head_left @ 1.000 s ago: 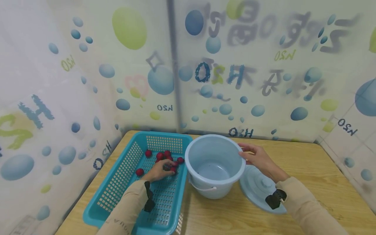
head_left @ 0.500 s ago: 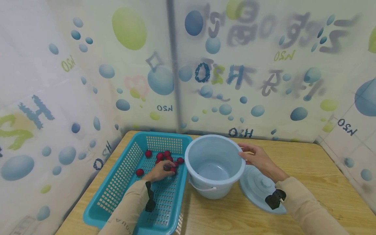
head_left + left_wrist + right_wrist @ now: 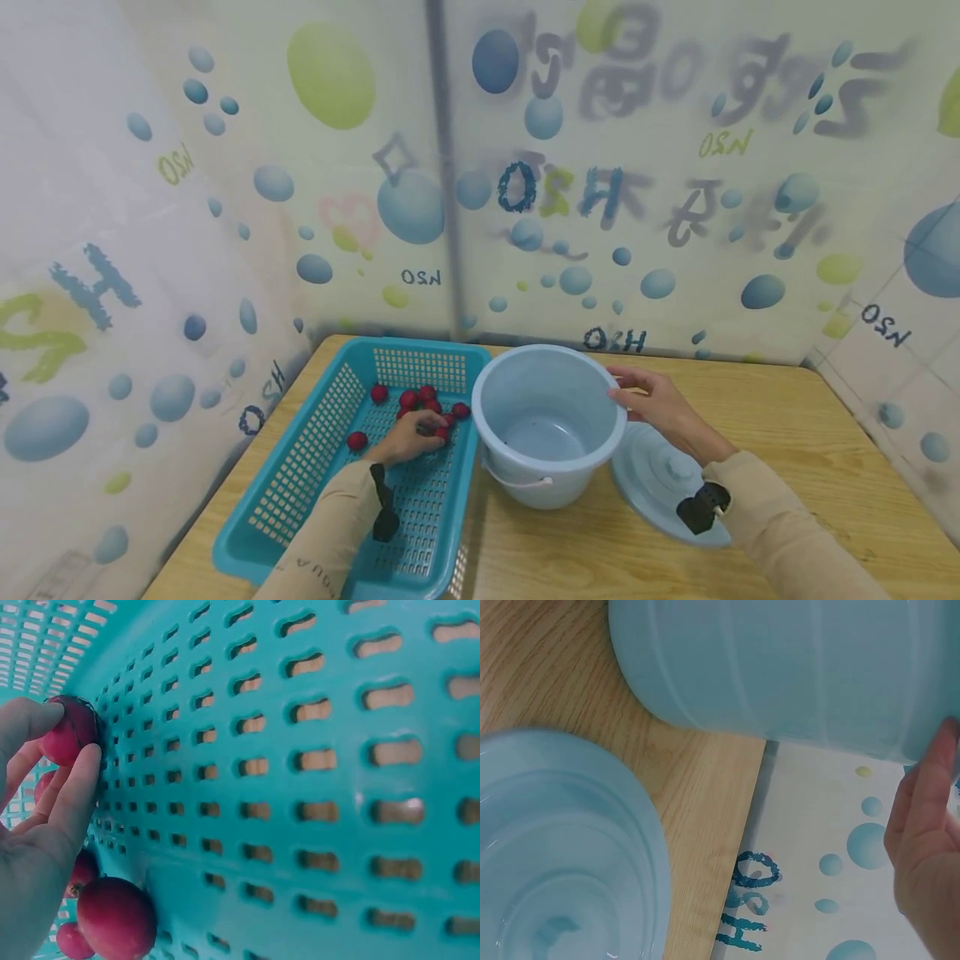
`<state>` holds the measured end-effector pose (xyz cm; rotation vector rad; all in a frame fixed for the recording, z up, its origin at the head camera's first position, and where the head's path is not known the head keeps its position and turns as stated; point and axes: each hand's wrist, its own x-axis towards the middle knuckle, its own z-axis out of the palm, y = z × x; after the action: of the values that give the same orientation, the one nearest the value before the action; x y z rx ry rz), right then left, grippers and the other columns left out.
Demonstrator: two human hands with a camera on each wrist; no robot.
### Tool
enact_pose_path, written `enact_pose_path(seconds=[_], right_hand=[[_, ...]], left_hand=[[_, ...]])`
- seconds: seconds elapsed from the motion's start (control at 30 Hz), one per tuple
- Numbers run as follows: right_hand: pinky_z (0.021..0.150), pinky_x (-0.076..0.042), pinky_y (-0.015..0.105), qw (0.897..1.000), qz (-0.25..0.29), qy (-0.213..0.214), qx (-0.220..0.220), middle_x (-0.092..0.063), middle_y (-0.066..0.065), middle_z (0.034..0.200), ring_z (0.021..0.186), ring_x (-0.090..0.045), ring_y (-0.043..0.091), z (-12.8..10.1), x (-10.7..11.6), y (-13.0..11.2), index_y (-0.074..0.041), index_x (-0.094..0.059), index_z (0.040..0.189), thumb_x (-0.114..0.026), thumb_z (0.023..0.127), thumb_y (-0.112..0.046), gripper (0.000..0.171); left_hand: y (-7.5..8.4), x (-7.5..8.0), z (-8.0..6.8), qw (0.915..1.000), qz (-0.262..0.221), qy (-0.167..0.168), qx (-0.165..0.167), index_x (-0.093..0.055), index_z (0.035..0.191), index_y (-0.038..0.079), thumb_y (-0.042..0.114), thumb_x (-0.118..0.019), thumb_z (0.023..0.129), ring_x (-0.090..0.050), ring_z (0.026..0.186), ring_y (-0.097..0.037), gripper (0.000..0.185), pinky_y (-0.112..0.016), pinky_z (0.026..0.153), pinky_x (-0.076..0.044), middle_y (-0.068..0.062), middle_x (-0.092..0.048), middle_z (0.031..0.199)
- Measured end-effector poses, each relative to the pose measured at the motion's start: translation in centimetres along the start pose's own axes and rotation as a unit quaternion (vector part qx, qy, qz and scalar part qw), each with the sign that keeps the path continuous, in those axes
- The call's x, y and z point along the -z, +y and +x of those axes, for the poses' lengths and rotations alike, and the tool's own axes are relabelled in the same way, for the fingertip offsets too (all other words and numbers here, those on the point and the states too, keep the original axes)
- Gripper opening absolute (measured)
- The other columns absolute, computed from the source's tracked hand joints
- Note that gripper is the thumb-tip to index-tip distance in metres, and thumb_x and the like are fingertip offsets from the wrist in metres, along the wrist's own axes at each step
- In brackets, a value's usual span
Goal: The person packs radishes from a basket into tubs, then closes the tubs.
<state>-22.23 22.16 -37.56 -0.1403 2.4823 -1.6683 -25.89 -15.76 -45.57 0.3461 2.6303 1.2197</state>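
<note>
My left hand (image 3: 408, 437) reaches down into a blue-green plastic basket (image 3: 412, 508). Thumb and fingers pinch a red radish (image 3: 69, 742) by the basket's perforated wall, and thin dark strands lie across it. Several other radishes (image 3: 116, 919) are close below that hand, some partly hidden by it. To the right of the basket stands an upright light-blue bucket (image 3: 573, 479), its inside bare but for tiny dark specks. My right hand (image 3: 663, 408) holds the bucket's rim at the right side; the right wrist view shows fingers (image 3: 934, 780) lying against its outer wall, with the thumb hidden.
A round light-blue lid (image 3: 652, 504) with a knob lies on the wooden table (image 3: 810, 467), under my right forearm. The bucket's white handle (image 3: 525, 483) hangs down in front. A patterned curtain (image 3: 675, 167) hangs behind the table's back edge and along the left side.
</note>
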Motion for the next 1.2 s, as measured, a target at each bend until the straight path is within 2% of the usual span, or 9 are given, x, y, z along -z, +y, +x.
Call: enact_pose_path(seconds=[0.13, 0.37, 0.47, 0.53, 0.63, 0.97, 1.2], right_hand=[[0.078, -0.05, 0.035, 1.0, -0.003, -0.005, -0.003, -0.046, 0.019, 0.115, 0.097, -0.052, 0.028, 0.0, 0.1, -0.2, -0.005, -0.036, 0.133, -0.056, 0.088, -0.025, 0.053], [0.079, -0.049, 0.037, 1.0, -0.005, -0.012, -0.019, -0.045, 0.019, 0.118, 0.102, -0.049, 0.031, 0.0, 0.4, -0.3, -0.005, -0.034, 0.134, -0.054, 0.088, -0.024, 0.053], [0.08, -0.049, 0.037, 1.0, -0.009, -0.013, -0.021, -0.045, 0.019, 0.117, 0.102, -0.049, 0.031, 0.1, 0.4, -0.4, -0.006, -0.035, 0.134, -0.055, 0.088, -0.025, 0.054], [0.079, -0.049, 0.037, 1.0, -0.011, -0.015, -0.021, -0.045, 0.019, 0.117, 0.101, -0.049, 0.031, 0.1, 0.4, -0.5, -0.006, -0.035, 0.134, -0.055, 0.088, -0.025, 0.054], [0.079, -0.049, 0.037, 1.0, -0.013, -0.015, -0.019, -0.045, 0.019, 0.117, 0.1, -0.049, 0.03, 0.1, 0.4, -0.5, -0.005, -0.035, 0.134, -0.054, 0.088, -0.025, 0.053], [0.078, -0.05, 0.036, 1.0, -0.017, -0.008, -0.011, -0.046, 0.02, 0.117, 0.1, -0.05, 0.03, 0.2, 0.2, -0.4, -0.005, -0.035, 0.133, -0.055, 0.088, -0.025, 0.053], [0.078, -0.049, 0.038, 1.0, -0.027, -0.002, -0.009, -0.047, 0.019, 0.116, 0.1, -0.05, 0.03, 0.2, 0.2, -0.4, -0.007, -0.037, 0.133, -0.055, 0.088, -0.025, 0.053]], left_hand=[[0.0, 0.3, 0.2, 0.9997, -0.018, 0.017, -0.005, -0.061, 0.1, 0.008, 0.008, -0.063, 0.077, -0.053, 0.092, -0.024, 0.023, -0.038, 0.073, -0.046, -0.006, -0.058, 0.095], [1.0, 1.5, 0.2, 0.998, -0.045, 0.011, -0.043, -0.056, 0.107, 0.003, 0.01, -0.059, 0.082, -0.052, 0.098, -0.028, 0.027, -0.042, 0.08, -0.045, -0.009, -0.057, 0.103], [1.7, 2.2, 0.0, 0.9971, -0.058, 0.008, -0.049, -0.056, 0.108, 0.002, 0.01, -0.059, 0.083, -0.051, 0.099, -0.028, 0.027, -0.04, 0.08, -0.046, -0.01, -0.057, 0.104], [2.2, 2.5, -0.2, 0.9971, -0.063, 0.011, -0.041, -0.056, 0.109, 0.003, 0.01, -0.059, 0.083, -0.053, 0.099, -0.027, 0.027, -0.04, 0.08, -0.046, -0.009, -0.057, 0.104], [2.8, 3.0, -0.5, 0.9974, -0.058, 0.009, -0.042, -0.055, 0.109, 0.003, 0.01, -0.059, 0.083, -0.054, 0.098, -0.024, 0.027, -0.04, 0.081, -0.046, -0.008, -0.058, 0.103], [3.7, 4.5, -1.3, 0.9938, -0.053, -0.015, -0.096, -0.055, 0.11, 0.007, 0.012, -0.059, 0.084, -0.055, 0.097, -0.024, 0.026, -0.037, 0.08, -0.047, -0.011, -0.059, 0.105], [5.5, 5.4, -1.6, 0.9903, -0.054, -0.041, -0.121, -0.055, 0.111, 0.007, 0.012, -0.059, 0.085, -0.054, 0.102, -0.028, 0.027, -0.039, 0.083, -0.047, -0.011, -0.056, 0.111]])
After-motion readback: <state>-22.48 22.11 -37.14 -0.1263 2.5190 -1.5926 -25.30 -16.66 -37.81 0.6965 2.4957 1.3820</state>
